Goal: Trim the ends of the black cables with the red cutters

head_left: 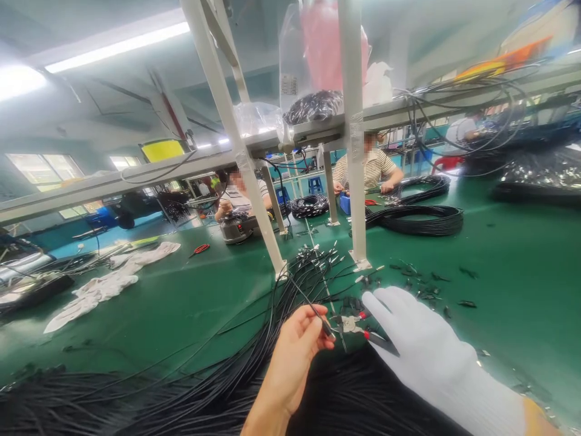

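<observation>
Between its thumb and fingers, my bare left hand (295,348) pinches a black cable (327,330) close to its end. My right hand (422,342), in a white glove, is closed around the handles of a pair of pliers (349,324) with red and black grips. The jaws of the pliers point left and sit just beside the cable end; whether they touch it I cannot tell. Beneath and left of my hands runs a thick bundle of black cables (258,339), with pale tips (324,254) gathered near the shelf post.
Small black parts (426,287) lie scattered right of the posts. Two shelf posts (357,212) rise from the green table (512,260). Coiled cables (417,220), a white cloth (106,281) and red-handled scissors (200,249) lie farther off. Two people sit across the table.
</observation>
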The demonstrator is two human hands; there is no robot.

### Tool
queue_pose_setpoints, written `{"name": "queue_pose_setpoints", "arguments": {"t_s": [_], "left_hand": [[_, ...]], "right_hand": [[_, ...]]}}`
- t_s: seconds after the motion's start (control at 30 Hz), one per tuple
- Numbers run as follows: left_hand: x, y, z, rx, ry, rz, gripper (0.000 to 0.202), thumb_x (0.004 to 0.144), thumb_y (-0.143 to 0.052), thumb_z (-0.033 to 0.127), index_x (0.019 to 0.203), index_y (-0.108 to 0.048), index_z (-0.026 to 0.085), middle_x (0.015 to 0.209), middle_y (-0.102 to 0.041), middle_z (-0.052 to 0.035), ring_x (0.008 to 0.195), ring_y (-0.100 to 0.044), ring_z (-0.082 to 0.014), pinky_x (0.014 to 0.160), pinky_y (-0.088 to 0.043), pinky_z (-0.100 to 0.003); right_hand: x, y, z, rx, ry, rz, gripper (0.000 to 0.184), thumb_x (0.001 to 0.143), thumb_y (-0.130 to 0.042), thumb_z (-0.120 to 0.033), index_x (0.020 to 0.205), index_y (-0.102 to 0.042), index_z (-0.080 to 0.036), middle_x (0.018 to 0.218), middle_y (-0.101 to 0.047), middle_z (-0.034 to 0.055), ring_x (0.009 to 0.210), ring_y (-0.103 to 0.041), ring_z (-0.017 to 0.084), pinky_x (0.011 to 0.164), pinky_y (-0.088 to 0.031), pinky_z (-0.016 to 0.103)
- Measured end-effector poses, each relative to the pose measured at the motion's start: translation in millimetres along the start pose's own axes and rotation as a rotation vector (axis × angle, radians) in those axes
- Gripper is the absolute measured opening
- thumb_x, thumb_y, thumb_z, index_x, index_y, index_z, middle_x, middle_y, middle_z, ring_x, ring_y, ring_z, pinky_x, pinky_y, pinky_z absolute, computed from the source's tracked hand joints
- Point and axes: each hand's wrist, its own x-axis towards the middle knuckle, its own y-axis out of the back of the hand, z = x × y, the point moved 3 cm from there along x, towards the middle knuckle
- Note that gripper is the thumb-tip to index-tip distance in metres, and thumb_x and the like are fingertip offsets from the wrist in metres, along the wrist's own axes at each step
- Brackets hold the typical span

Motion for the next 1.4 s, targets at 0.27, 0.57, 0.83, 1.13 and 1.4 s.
{"name": "queue_pose_setpoints", "arguments": {"t_s": [0.27,0.57,0.83,1.13,1.4], "left_hand": [[2,3.0,-1,0.011,0.057,-0.059,0.033,0.077,-0.075,0.034,0.101,-0.068,0.012,0.081,-0.063,-0.0026,0.069,-0.055,-0.0124,0.071,-0.046,-0.029],[2,5.2,-2,0.237,0.088,-0.118,0.023,0.082,-0.065,0.026,0.098,-0.069,0.01,0.076,-0.063,-0.0023,0.064,-0.056,-0.0124,0.069,-0.045,-0.029],[5,10.1,-1,0.371,0.082,-0.113,0.019,0.081,-0.059,0.02,0.093,-0.069,0.01,0.065,-0.063,-0.001,0.062,-0.058,-0.0139,0.071,-0.045,-0.03],[5,11.5,-3,0.335,0.099,-0.141,0.019,0.079,-0.063,0.024,0.09,-0.07,0.01,0.067,-0.064,-0.003,0.061,-0.055,-0.0134,0.069,-0.045,-0.03],[5,11.6,-1,0.283,0.124,-0.158,0.024,0.076,-0.069,0.027,0.091,-0.072,0.009,0.065,-0.064,-0.0026,0.06,-0.055,-0.0128,0.068,-0.044,-0.029]], "right_hand": [[4,3,1,-0.007,0.045,0.012,0.034,0.091,-0.05,-0.027,0.118,-0.057,-0.009,0.106,-0.063,0.0162,0.102,-0.056,0.031,0.078,-0.053,0.043],[0,1,-1,-0.031,0.08,0.019,0.035,0.094,-0.045,-0.028,0.121,-0.056,-0.009,0.115,-0.061,0.0174,0.11,-0.053,0.033,0.079,-0.051,0.041],[-6,-5,-1,-0.069,0.119,-0.081,0.036,0.088,-0.053,-0.027,0.119,-0.056,-0.01,0.1,-0.063,0.0134,0.092,-0.056,0.03,0.069,-0.044,0.039],[-7,-9,-3,-0.117,0.081,-0.216,0.036,0.074,-0.075,-0.036,0.101,-0.063,-0.017,0.079,-0.061,0.0037,0.074,-0.052,0.022,0.062,-0.03,0.034],[-9,-9,-3,-0.122,0.057,-0.204,0.032,0.067,-0.08,-0.044,0.083,-0.06,-0.024,0.069,-0.057,-0.0003,0.064,-0.045,0.02,0.058,-0.02,0.033]]}}
